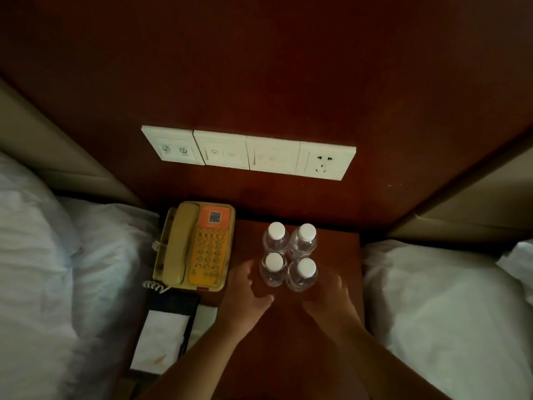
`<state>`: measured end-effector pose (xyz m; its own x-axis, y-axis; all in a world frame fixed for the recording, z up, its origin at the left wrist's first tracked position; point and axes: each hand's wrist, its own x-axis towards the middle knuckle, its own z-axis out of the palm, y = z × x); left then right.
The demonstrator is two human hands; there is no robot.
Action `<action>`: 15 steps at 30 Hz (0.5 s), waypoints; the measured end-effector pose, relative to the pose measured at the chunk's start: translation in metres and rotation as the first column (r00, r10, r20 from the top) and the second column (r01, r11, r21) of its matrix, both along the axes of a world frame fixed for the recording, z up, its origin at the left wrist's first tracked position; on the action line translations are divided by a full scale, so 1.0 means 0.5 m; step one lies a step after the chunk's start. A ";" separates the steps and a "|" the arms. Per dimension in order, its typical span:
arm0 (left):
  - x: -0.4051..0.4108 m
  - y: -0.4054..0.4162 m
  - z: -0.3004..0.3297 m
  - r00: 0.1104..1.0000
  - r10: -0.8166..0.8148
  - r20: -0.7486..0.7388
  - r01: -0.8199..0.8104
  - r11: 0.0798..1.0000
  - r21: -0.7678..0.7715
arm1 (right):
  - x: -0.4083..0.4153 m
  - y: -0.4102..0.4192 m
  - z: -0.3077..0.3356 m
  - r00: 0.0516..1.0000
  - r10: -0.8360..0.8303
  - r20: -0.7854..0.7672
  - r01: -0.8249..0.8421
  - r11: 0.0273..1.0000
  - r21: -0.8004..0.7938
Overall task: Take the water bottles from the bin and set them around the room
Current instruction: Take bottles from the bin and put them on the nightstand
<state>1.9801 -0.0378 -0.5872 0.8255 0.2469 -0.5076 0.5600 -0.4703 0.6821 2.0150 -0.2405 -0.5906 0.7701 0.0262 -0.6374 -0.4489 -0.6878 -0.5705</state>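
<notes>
Both hands lay low over the nightstand [340, 370] with nothing in them. Fingers of the left hand [245, 295] were loosely spread, its thumb reaching toward the near-left water bottle [272, 269] without clearly touching it. On the other side, the right hand [331, 298] was equally relaxed, just beside the near-right water bottle [302, 274]; contact could not be judged in the dim light. Behind these stood the far-left water bottle [276, 237] and the far-right water bottle [304, 239], all four upright, white-capped, clear and packed close in a square. Their labels could not be read.

Left of the bottles sat a beige telephone [196, 246] with an orange keypad face and a QR code near its top; the small print was illegible. Nearer the person lay a dark folder [173, 303] with a white notepad [161, 339] on it.

Dark red-brown wood covered the nightstand top and the wall panel behind, which carried a row of white switch plates [248, 153] ending in a socket at the right. White bedding [57, 269] flanked the nightstand on both sides.
</notes>
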 end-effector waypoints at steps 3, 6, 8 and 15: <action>-0.032 0.012 0.027 0.989 0.107 -0.101 -0.112 0.992 -0.049 | -0.026 0.008 0.033 0.953 0.132 -0.271 -0.132 0.991 0.017; -0.086 0.031 0.077 0.936 0.311 -0.162 -0.335 0.931 -0.144 | -0.076 0.063 0.092 0.930 0.212 -0.299 -0.203 0.977 0.063; -0.129 0.048 0.124 0.903 0.396 -0.167 -0.421 0.892 -0.163 | -0.102 0.116 0.133 0.942 0.228 -0.247 -0.204 0.972 0.117; -0.337 0.187 0.367 0.716 0.690 0.111 -0.680 0.724 -0.113 | -0.139 0.392 0.390 0.852 0.511 -0.118 -0.455 0.832 0.319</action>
